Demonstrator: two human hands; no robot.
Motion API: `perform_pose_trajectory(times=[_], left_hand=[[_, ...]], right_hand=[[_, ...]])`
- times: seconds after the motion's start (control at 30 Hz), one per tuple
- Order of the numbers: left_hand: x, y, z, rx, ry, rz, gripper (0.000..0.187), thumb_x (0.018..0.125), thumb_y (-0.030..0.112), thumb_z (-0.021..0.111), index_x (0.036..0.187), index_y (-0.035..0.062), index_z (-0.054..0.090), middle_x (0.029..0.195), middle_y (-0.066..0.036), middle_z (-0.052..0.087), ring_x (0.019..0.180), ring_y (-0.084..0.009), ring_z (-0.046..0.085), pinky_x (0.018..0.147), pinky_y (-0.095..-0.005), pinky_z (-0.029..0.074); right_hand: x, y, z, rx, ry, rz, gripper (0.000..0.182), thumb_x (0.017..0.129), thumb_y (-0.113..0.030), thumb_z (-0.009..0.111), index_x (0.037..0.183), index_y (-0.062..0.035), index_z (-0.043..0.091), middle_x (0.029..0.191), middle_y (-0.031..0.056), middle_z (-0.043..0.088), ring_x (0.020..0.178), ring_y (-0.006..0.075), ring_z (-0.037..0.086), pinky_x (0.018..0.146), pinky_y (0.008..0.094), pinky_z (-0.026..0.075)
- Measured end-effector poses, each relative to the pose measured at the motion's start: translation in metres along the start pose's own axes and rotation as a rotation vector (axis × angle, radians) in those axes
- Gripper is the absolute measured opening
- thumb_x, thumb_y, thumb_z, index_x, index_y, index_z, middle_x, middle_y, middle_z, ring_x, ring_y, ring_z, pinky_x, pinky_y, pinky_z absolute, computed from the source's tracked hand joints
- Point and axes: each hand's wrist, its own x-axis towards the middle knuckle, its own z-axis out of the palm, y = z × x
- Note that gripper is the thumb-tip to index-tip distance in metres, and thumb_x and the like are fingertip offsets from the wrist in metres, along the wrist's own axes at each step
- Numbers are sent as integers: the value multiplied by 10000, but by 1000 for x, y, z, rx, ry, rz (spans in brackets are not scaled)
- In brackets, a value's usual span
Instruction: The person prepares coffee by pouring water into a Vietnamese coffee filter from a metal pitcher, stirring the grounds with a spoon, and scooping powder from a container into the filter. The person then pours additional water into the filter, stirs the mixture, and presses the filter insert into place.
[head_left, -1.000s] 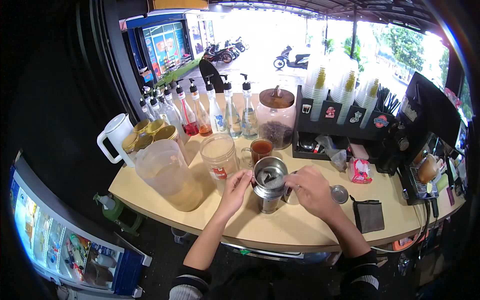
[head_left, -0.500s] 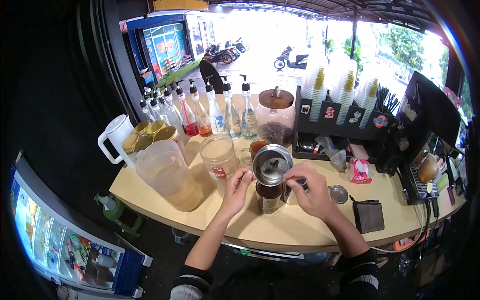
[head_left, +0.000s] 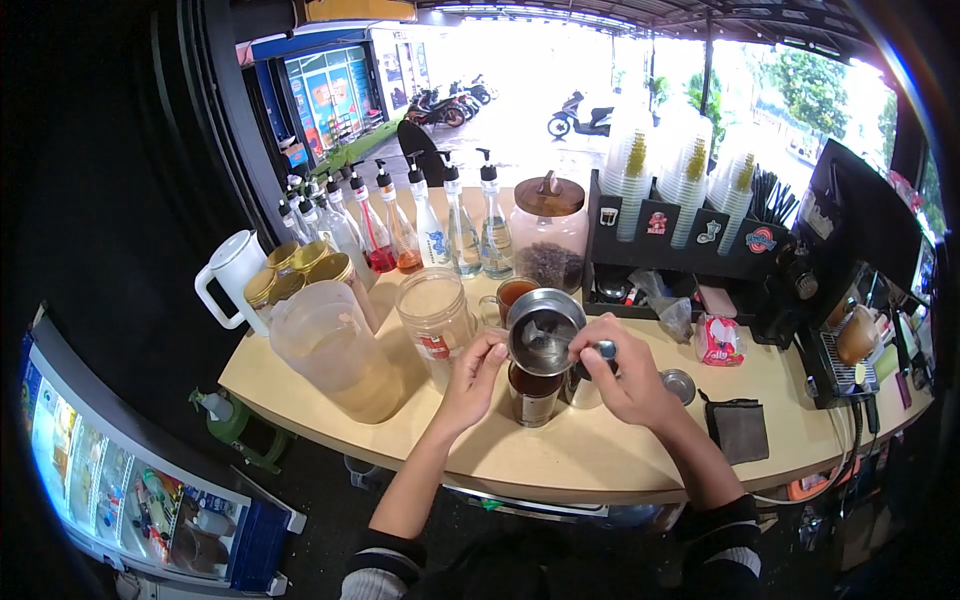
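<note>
A round metal cup [head_left: 546, 332] with a shiny inner wall is held between my two hands, its mouth tilted toward me. My left hand [head_left: 474, 378] pinches its left rim with thumb and fingertips. At its right side, the closed fingers of my right hand [head_left: 622, 375] grip the cup, partly hiding a small dark and silver knob [head_left: 605, 350]. Directly below is a glass of dark liquid [head_left: 535, 396], its top partly covered by the cup. A metal canister [head_left: 582, 390] stands beside the glass, half hidden by my right hand.
Behind the cup is a mug of brown drink [head_left: 515, 296]. To the left stand a clear jar [head_left: 436, 318], a large plastic pitcher [head_left: 335, 350] and several pump bottles [head_left: 462, 225]. A round metal lid [head_left: 678, 386] and a dark pouch [head_left: 736, 430] lie on the right.
The metal cup has tipped slightly, showing more of its inner wall. My right hand has shifted up a little, and the knob beside its fingers shows more clearly.
</note>
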Motion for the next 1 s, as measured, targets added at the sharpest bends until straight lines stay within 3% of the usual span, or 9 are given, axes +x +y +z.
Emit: perform_pose_trajectory(times=[0.3, 0.37, 0.47, 0.5, 0.6, 0.73, 0.8, 0.93, 1.0], left_hand=[[7, 5, -9, 313, 34, 120, 193, 960, 169, 486, 929, -16, 532, 908, -105, 549, 892, -225, 538, 819, -321, 419], [9, 19, -11, 416, -28, 101, 158, 943, 140, 490, 927, -12, 531, 903, -120, 542, 901, -281, 537, 826, -346, 417], [10, 21, -12, 494, -13, 155, 134, 929, 121, 497, 922, -8, 531, 903, -121, 541, 904, -294, 529, 827, -355, 416], [11, 23, -11, 493, -12, 153, 134, 929, 121, 497, 922, -8, 531, 903, -121, 541, 904, -294, 529, 827, -355, 416], [10, 25, -8, 504, -4, 145, 121, 924, 115, 505, 917, -4, 529, 907, -120, 545, 900, -292, 522, 828, -361, 414], [7, 26, -7, 502, 23, 144, 112, 916, 109, 513, 892, 0, 528, 885, -122, 545, 878, -285, 517, 817, -361, 412], [6, 28, -7, 495, 47, 169, 112, 913, 108, 515, 883, 1, 528, 876, -123, 545, 869, -283, 517, 813, -361, 412], [6, 29, -8, 499, 52, 148, 131, 914, 123, 526, 875, -2, 531, 838, -118, 549, 839, -272, 522, 794, -349, 412], [5, 29, -9, 499, 52, 129, 139, 915, 129, 531, 874, -4, 534, 829, -115, 551, 828, -268, 525, 787, -344, 412]], right_hand=[[13, 4, -13, 63, -35, 118, 155, 929, -139, 481, 933, -25, 585, 834, 136, 576, 753, 280, 562, 729, 366, 437], [24, 6, -24, -104, -118, 38, 167, 926, -144, 487, 909, -19, 598, 761, 124, 579, 720, 271, 566, 719, 361, 440], [39, 1, -32, -168, -142, -5, 168, 923, -143, 497, 896, -10, 598, 718, 117, 582, 713, 260, 580, 699, 348, 450], [41, -2, -30, -22, -181, 98, 166, 918, -147, 514, 891, -8, 600, 755, 130, 598, 705, 258, 589, 668, 342, 457], [42, 1, -13, 48, -251, 7, 179, 916, -155, 524, 870, -2, 604, 757, 132, 600, 688, 256, 591, 647, 345, 458], [47, 9, -21, -111, -99, -60, 189, 910, -164, 535, 841, -16, 629, 686, 114, 585, 641, 249, 583, 630, 338, 458], [46, 8, -22, -79, -129, 56, 192, 910, -160, 528, 833, -23, 638, 657, 96, 582, 622, 228, 587, 630, 339, 459], [37, 10, -10, 32, -177, -61, 214, 928, -170, 513, 848, -13, 635, 665, 83, 597, 611, 175, 584, 625, 312, 467], [33, 5, -11, 187, -92, 100, 222, 941, -162, 505, 863, 4, 632, 679, 72, 605, 632, 128, 581, 642, 277, 466]])
